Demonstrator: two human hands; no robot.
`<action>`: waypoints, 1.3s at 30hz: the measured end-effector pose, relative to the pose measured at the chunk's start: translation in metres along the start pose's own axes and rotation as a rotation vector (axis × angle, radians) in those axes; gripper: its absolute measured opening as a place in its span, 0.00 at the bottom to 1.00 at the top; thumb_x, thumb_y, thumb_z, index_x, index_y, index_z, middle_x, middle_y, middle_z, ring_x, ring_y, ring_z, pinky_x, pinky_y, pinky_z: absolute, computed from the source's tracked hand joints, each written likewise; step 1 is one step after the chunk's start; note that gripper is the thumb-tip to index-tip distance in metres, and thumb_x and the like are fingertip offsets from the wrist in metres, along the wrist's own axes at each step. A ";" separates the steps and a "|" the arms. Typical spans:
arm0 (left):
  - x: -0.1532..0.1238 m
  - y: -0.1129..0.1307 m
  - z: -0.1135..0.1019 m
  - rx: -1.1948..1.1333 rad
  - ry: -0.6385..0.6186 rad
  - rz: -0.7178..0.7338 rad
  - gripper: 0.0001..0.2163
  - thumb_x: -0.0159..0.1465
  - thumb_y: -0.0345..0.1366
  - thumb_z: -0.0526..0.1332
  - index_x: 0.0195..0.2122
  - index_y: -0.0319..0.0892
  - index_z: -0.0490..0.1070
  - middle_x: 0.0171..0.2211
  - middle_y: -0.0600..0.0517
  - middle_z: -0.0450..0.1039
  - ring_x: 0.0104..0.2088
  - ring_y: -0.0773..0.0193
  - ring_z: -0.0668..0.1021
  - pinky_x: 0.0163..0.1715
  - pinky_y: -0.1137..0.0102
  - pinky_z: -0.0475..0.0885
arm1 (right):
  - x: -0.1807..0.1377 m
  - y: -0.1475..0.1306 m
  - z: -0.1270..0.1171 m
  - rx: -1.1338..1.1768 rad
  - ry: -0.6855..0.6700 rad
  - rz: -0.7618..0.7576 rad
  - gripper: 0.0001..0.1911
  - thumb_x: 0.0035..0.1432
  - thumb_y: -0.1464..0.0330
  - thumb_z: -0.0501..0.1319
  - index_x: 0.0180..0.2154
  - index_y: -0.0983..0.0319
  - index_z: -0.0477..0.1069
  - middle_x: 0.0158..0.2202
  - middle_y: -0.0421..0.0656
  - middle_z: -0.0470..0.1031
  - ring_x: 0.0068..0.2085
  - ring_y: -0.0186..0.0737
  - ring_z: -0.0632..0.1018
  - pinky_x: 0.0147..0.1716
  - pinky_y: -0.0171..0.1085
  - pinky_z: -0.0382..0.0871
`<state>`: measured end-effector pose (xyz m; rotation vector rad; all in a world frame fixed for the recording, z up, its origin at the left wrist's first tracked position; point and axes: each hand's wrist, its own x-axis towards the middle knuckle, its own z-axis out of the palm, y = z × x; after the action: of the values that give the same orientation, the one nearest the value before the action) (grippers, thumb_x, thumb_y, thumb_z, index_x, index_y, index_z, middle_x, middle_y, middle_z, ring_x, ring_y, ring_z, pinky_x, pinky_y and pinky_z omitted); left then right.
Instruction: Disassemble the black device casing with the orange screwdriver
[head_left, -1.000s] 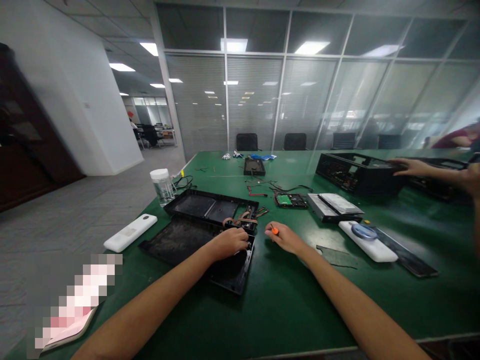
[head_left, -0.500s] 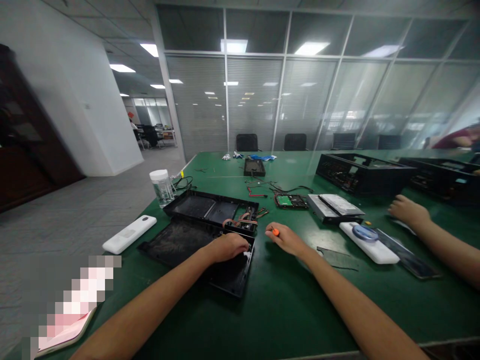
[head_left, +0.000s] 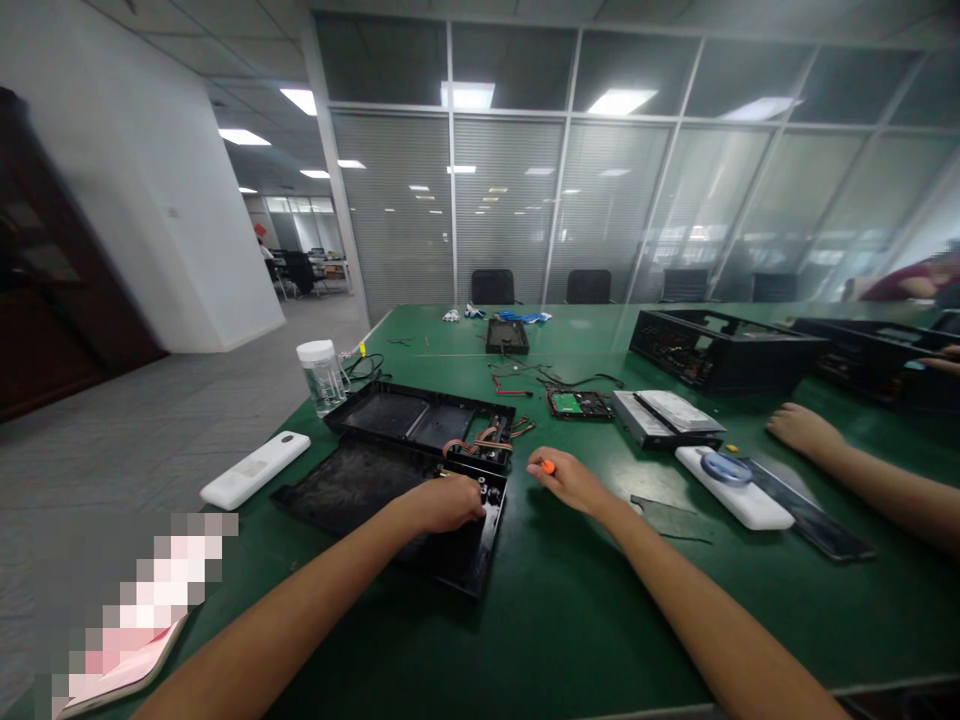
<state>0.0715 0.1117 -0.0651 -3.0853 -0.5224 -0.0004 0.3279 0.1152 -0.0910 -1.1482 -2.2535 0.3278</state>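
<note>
My left hand [head_left: 448,503] is closed, fingers curled at the right end of an opened black plastic casing [head_left: 375,490]. Whatever it pinches there is hidden by the fingers. Small metal fittings [head_left: 491,492] show beside the fingertips, along the casing's edge. Behind lies the casing's other half [head_left: 390,412], with a bundle of striped wires [head_left: 480,445] at its right end. To the right of the casing, my right hand [head_left: 571,482] is wrapped round a small orange-handled screwdriver [head_left: 548,467], apart from the casing.
A lidded clear jar [head_left: 322,380] stands at the left, near a white device [head_left: 256,470]. Beyond my right hand lie a green circuit board [head_left: 574,402], a drive-like metal box [head_left: 667,415] and another white device [head_left: 739,490]. A co-worker's hand [head_left: 806,430] rests at the right, before black computer cases [head_left: 727,350].
My left hand has shifted slightly left and down, uncovering more of the fittings at the casing's edge. My right hand has barely moved. Another hand has appeared at the far right edge.
</note>
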 end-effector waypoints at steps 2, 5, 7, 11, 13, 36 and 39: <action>0.001 0.001 0.002 0.022 -0.002 -0.041 0.06 0.58 0.28 0.57 0.26 0.39 0.71 0.26 0.50 0.70 0.30 0.64 0.72 0.29 0.74 0.65 | 0.000 0.001 0.000 -0.004 -0.003 0.002 0.14 0.60 0.59 0.49 0.33 0.60 0.66 0.32 0.42 0.70 0.33 0.36 0.69 0.35 0.36 0.62; 0.001 0.000 0.005 0.030 -0.011 -0.062 0.06 0.59 0.28 0.56 0.28 0.38 0.71 0.27 0.49 0.70 0.30 0.64 0.73 0.28 0.74 0.65 | 0.000 0.001 0.001 -0.010 -0.001 0.005 0.14 0.60 0.59 0.49 0.33 0.60 0.66 0.31 0.42 0.69 0.33 0.37 0.69 0.35 0.36 0.61; 0.000 0.000 0.007 0.024 -0.011 -0.054 0.06 0.59 0.27 0.56 0.28 0.38 0.71 0.28 0.49 0.70 0.31 0.64 0.73 0.29 0.74 0.66 | 0.000 0.002 0.001 -0.010 0.005 0.006 0.14 0.60 0.59 0.49 0.33 0.60 0.66 0.31 0.42 0.70 0.33 0.37 0.69 0.35 0.36 0.61; 0.001 0.001 0.007 0.042 0.022 -0.048 0.07 0.58 0.25 0.55 0.28 0.39 0.72 0.27 0.49 0.70 0.31 0.64 0.72 0.30 0.74 0.66 | 0.000 0.002 0.001 -0.009 0.015 -0.001 0.14 0.60 0.59 0.49 0.33 0.60 0.67 0.31 0.42 0.70 0.33 0.37 0.69 0.34 0.36 0.61; 0.004 0.000 0.003 0.048 0.079 -0.053 0.07 0.59 0.27 0.55 0.28 0.39 0.72 0.28 0.48 0.70 0.31 0.64 0.72 0.32 0.73 0.66 | 0.000 0.002 0.001 -0.011 0.012 -0.005 0.14 0.60 0.59 0.49 0.33 0.60 0.67 0.31 0.42 0.70 0.33 0.37 0.70 0.34 0.36 0.61; 0.023 -0.004 0.025 0.015 0.314 -0.252 0.09 0.63 0.37 0.55 0.31 0.39 0.71 0.33 0.50 0.69 0.37 0.64 0.70 0.38 0.71 0.65 | 0.003 0.000 -0.003 -0.205 0.198 0.230 0.22 0.58 0.53 0.47 0.22 0.59 0.64 0.18 0.40 0.65 0.22 0.36 0.67 0.24 0.33 0.53; 0.022 -0.004 0.026 -0.040 0.318 -0.238 0.07 0.62 0.35 0.56 0.31 0.40 0.72 0.34 0.51 0.70 0.37 0.65 0.70 0.38 0.72 0.65 | 0.004 0.000 -0.004 -0.212 0.207 0.274 0.22 0.58 0.53 0.47 0.21 0.59 0.63 0.18 0.39 0.66 0.23 0.36 0.67 0.24 0.33 0.54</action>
<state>0.0905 0.1230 -0.0905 -2.9504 -0.8707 -0.4985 0.3287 0.1180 -0.0863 -1.5321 -1.9874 0.0713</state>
